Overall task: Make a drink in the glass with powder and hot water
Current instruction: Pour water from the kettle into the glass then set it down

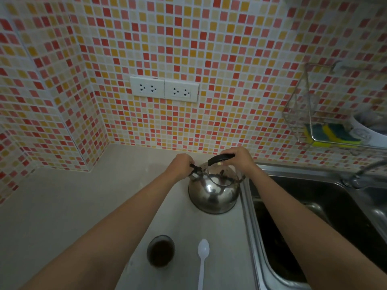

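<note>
Now: right hand point(238, 156) grips kettle point(213, 193) handle; left hand point(181, 164) pinches spout cap; no legible writing.

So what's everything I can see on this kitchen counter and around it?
Kettle: one, shiny steel with black handle, on the counter beside the sink.
Glass: one, clear, dark contents inside, near counter edge.
Spoon: one, white plastic, lying right of the glass.
Counter: one, beige.
Sink: one, steel, right side.
Tap: one, metal, behind the sink.
Wall sockets: two plates, white, on the tiled wall.
Wire rack: one, metal, holding yellow-green sponges.
Left hand: at the kettle's spout.
Right hand: gripping the kettle's handle.
</note>
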A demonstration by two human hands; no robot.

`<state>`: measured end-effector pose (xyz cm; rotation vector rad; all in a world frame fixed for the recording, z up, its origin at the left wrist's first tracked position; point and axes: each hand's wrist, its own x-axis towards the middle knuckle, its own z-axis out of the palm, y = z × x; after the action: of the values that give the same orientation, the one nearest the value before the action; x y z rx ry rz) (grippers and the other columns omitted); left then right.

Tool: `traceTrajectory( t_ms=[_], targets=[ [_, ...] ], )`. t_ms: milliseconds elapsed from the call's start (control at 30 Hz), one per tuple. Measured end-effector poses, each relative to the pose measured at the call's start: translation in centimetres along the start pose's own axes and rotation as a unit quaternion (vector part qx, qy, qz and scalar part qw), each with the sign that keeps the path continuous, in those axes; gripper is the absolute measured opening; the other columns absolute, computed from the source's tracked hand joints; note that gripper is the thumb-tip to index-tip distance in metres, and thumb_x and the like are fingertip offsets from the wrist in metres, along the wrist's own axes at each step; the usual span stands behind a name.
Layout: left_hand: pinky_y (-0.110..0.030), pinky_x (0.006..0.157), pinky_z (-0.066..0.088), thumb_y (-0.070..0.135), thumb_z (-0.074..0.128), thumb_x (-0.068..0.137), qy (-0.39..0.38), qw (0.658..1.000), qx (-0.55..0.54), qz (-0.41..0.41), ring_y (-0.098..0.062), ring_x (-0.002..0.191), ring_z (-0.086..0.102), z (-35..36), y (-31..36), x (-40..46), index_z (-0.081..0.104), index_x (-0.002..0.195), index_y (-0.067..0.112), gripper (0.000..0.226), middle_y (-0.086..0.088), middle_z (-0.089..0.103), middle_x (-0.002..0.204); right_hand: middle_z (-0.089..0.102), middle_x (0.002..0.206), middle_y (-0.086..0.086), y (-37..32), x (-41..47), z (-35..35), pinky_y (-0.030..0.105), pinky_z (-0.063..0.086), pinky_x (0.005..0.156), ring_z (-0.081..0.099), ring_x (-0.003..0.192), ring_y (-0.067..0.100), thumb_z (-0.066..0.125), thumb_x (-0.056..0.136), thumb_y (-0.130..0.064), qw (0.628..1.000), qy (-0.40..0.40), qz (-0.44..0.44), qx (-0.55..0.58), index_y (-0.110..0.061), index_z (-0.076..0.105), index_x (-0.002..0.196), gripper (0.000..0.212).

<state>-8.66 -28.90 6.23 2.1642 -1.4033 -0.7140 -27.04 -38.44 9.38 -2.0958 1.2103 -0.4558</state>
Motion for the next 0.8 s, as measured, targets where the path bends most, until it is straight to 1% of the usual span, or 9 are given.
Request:
traceTrajectory(
  t_ms=[167,267,333,433,500,600,667,733,800],
  targets=[
    [-0.032,0.09,0.053,0.004,0.06,0.089,0.009,1.0,-0.016,-0.006,-0.032,0.104,0.064,0.6,0.1,0.8,0.065,0.119,0.0,0.03,-0.02,0.065,0.119,0.072,0.105,0.013,0.5,0.3,0.1,0.024,0.045,0.084,0.063,0.092,0.017,0.075,0.071,0.005,1.0,0.01,0.007,-0.003,-0.004,0.071,0.107,0.037],
    [-0.033,0.098,0.05,0.004,0.061,0.09,0.013,0.999,-0.05,-0.011,-0.03,0.112,0.061,0.6,-0.4,0.9,0.06,0.126,0.002,0.037,-0.019,0.061,0.127,0.073,0.102,0.012,0.4,0.2,0.1,0.026,0.046,0.083,0.065,0.095,0.023,0.074,0.075,0.001,0.999,0.015,-0.003,-0.037,-0.008,0.072,0.105,0.032],
    [-0.033,0.1,0.049,0.008,0.064,0.088,0.011,0.998,-0.069,-0.007,-0.028,0.112,0.061,0.4,-1.0,0.3,0.056,0.131,0.005,0.044,-0.018,0.062,0.127,0.072,0.107,0.013,0.2,-0.2,0.2,0.029,0.047,0.087,0.065,0.101,0.027,0.072,0.078,-0.002,0.998,0.023,0.0,-0.053,-0.009,0.071,0.109,0.032],
    [-0.026,0.087,0.049,0.017,0.067,0.087,0.013,0.995,-0.093,0.021,-0.022,0.101,0.063,-0.1,-2.3,-1.7,0.06,0.127,0.008,0.042,-0.013,0.066,0.119,0.064,0.122,0.014,-0.5,-1.6,0.5,0.038,0.044,0.102,0.057,0.114,0.028,0.074,0.079,-0.012,0.994,0.07,-0.004,-0.086,-0.01,0.063,0.121,0.043],
    [-0.024,0.079,0.044,0.023,0.067,0.087,0.021,0.992,-0.112,0.05,-0.014,0.09,0.059,-0.5,-3.7,-3.9,0.066,0.119,0.011,0.035,-0.009,0.068,0.114,0.064,0.119,0.01,-1.2,-3.3,0.9,0.035,0.044,0.099,0.056,0.112,0.025,0.075,0.078,-0.018,0.988,0.124,-0.037,-0.088,-0.013,0.064,0.12,0.044],
    [-0.02,0.078,0.046,0.037,0.068,0.084,0.015,0.986,-0.148,0.077,-0.005,0.087,0.061,-0.8,-6.6,-8.3,0.07,0.114,0.017,0.036,0.002,0.07,0.108,0.065,0.107,-0.001,-2.2,-7.5,2.9,0.031,0.048,0.089,0.057,0.099,0.013,0.075,0.078,-0.022,0.983,0.167,-0.059,-0.043,-0.019,0.066,0.115,0.039],
    [-0.019,0.082,0.049,0.043,0.071,0.079,0.004,0.982,-0.167,0.084,-0.001,0.09,0.063,-0.5,-8.6,-11.5,0.07,0.114,0.021,0.042,0.009,0.07,0.105,0.069,0.102,-0.001,-2.0,-11.0,5.7,0.03,0.053,0.082,0.061,0.09,0.011,0.075,0.077,-0.018,0.987,0.161,-0.021,0.004,-0.021,0.067,0.112,0.036],
    [-0.018,0.086,0.048,0.044,0.077,0.072,-0.011,0.978,-0.191,0.081,-0.002,0.095,0.064,0.2,-10.6,-14.4,0.068,0.118,0.024,0.051,0.009,0.07,0.105,0.07,0.097,0.001,-1.0,-14.7,9.2,0.031,0.054,0.077,0.064,0.086,0.013,0.075,0.076,-0.019,0.988,0.135,0.063,0.028,-0.021,0.068,0.106,0.03],
    [-0.016,0.089,0.046,0.04,0.085,0.063,-0.03,0.974,-0.209,0.079,-0.002,0.1,0.062,1.1,-12.3,-16.6,0.063,0.123,0.025,0.066,0.009,0.067,0.109,0.068,0.093,0.004,0.4,-18.3,12.9,0.028,0.05,0.074,0.062,0.083,0.016,0.075,0.077,-0.023,0.983,0.101,0.153,0.029,-0.017,0.068,0.108,0.032]
  ],
)
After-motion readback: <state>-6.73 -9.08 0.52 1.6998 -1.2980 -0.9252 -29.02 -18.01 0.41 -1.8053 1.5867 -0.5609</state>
